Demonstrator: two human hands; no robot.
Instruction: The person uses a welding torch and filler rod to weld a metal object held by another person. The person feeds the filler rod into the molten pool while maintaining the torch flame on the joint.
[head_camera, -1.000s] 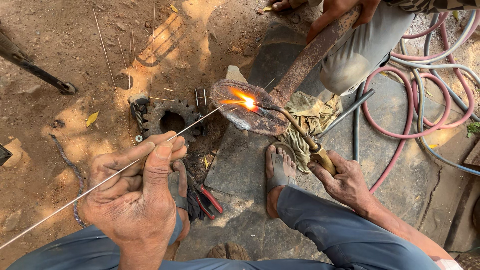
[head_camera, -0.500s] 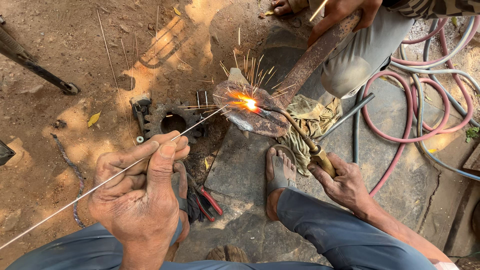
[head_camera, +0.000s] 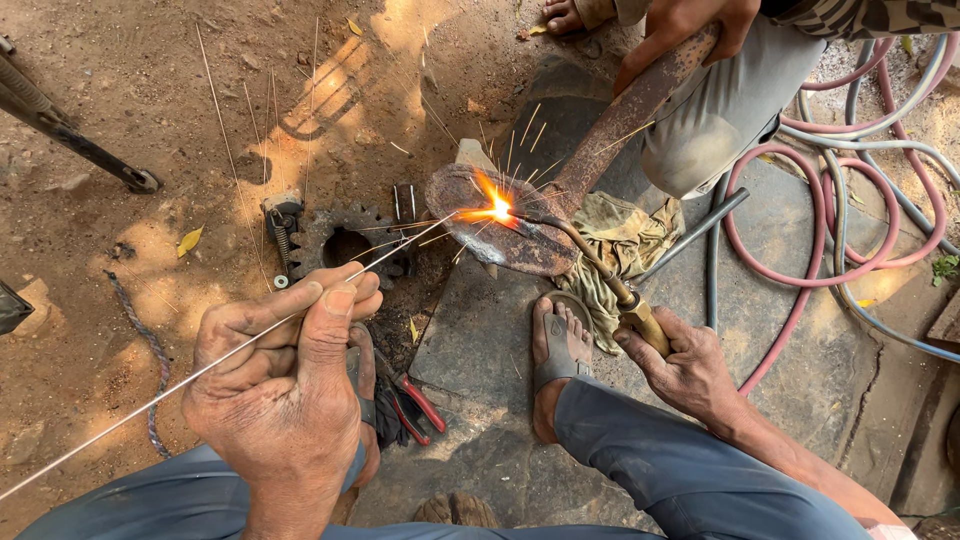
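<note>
My left hand pinches a long thin filler rod, whose far tip reaches a bright flame with sparks on a rusty round metal blade. My right hand grips the brass handle of a gas torch; its bent nozzle points at the same glowing spot. The blade rests on a flat stone slab. Another person's hand at the top holds the blade's long rusty shaft. My sandalled foot stands on the slab just below the blade.
A toothed gear lies on the dirt left of the blade, red-handled pliers near my left hand. A dirty rag lies beside the torch. Pink and grey hoses coil at right. A dark metal bar crosses the upper left.
The flame stays on the blade, with sparks flying upward since the earliest frame. Both hands hold nearly the same positions.
</note>
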